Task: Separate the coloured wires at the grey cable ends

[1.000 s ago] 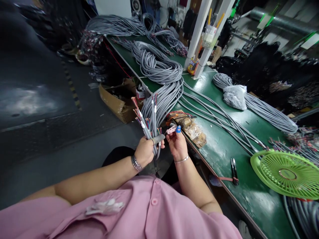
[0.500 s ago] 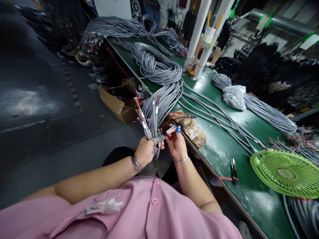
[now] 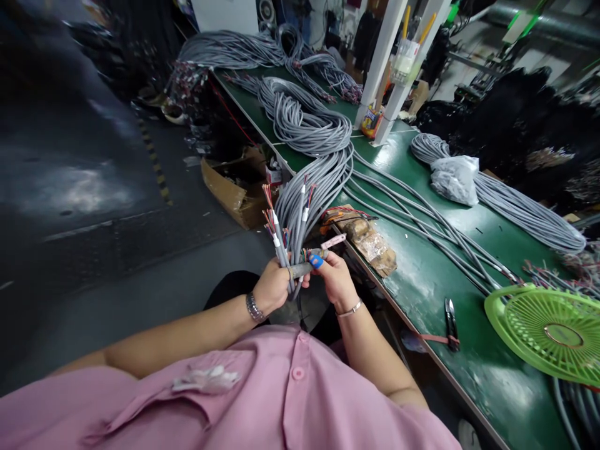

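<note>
My left hand (image 3: pixel 272 286) is closed around a bunch of grey cable ends (image 3: pixel 293 225) that stand upright, with coloured wires showing at their stripped tips. A grey wrap covers its forefinger. My right hand (image 3: pixel 335 277) sits right beside it, fingers pinched at the wire tips just above the left fist. A blue cap covers one right fingertip, and a small pink tool (image 3: pixel 334 241) sticks up from that hand. The cables run back onto the green workbench (image 3: pixel 422 275).
Large coils of grey cable (image 3: pixel 304 122) lie across the bench. Black cutters (image 3: pixel 450 319) and a green fan grille (image 3: pixel 546 328) sit at the right. A brown taped block (image 3: pixel 370 240) lies near the bench edge. An open cardboard box (image 3: pixel 234 187) stands on the floor.
My right hand has moved in closer to the left fist, its blue-capped fingertip now down at the wire tips. The view has shifted slightly.
</note>
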`<state>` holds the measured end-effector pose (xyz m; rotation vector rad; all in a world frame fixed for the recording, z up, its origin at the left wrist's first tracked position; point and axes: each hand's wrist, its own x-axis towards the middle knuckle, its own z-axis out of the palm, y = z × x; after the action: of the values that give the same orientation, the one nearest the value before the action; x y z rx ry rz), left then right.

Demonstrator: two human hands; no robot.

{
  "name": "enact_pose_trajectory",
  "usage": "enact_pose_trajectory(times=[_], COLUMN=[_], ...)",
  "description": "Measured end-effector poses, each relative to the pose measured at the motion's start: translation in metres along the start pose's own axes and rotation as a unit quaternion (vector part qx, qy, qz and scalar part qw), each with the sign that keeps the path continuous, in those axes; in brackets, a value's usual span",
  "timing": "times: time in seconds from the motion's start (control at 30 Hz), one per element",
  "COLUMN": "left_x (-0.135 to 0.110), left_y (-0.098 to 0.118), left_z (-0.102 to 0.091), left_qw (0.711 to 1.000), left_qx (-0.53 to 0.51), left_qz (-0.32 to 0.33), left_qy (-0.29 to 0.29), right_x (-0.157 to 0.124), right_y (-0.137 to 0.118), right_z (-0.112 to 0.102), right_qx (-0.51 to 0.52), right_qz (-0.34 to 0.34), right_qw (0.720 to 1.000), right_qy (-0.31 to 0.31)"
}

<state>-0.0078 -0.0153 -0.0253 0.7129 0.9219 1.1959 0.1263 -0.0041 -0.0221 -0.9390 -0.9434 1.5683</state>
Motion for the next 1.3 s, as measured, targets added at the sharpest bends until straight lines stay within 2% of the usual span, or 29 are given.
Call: enact_pose_trajectory(times=[0.17, 0.37, 0.63, 0.8, 1.0, 1.17, 1.3], left_x=[0.000, 0.000, 0.000, -0.001, -0.001, 0.000, 0.000], left_y=[-0.002, -0.002, 0.000, 0.001, 0.001, 0.000, 0.000], left_z=[-0.001, 0.000, 0.000, 0.000, 0.000, 0.000, 0.001], left_qw=[1.000, 1.000, 0.999, 0.999, 1.000, 1.000, 1.000], left_qx=[0.012, -0.002, -0.005, -0.007, -0.004, -0.001, 0.003], left_qz=[0.000, -0.006, -0.004, -0.009, -0.006, -0.006, -0.010], left_qy=[0.002, 0.014, 0.031, 0.033, 0.020, 0.016, 0.026], right_x=[0.001, -0.004, 0.002, 0.001, -0.001, -0.001, -0.002], right_y=[-0.002, -0.004, 0.014, 0.015, 0.005, 0.001, 0.001], right_z=[0.002, 0.007, 0.001, 0.001, 0.006, 0.010, 0.011], right_qx=[-0.013, 0.008, 0.050, 0.052, 0.048, 0.052, 0.060], right_qz=[-0.013, -0.012, -0.023, -0.013, 0.012, -0.002, -0.010], right_qw=[0.999, 0.999, 0.994, 0.995, 0.999, 0.999, 0.998], right_qy=[0.041, 0.051, 0.089, 0.078, 0.005, 0.002, 0.035])
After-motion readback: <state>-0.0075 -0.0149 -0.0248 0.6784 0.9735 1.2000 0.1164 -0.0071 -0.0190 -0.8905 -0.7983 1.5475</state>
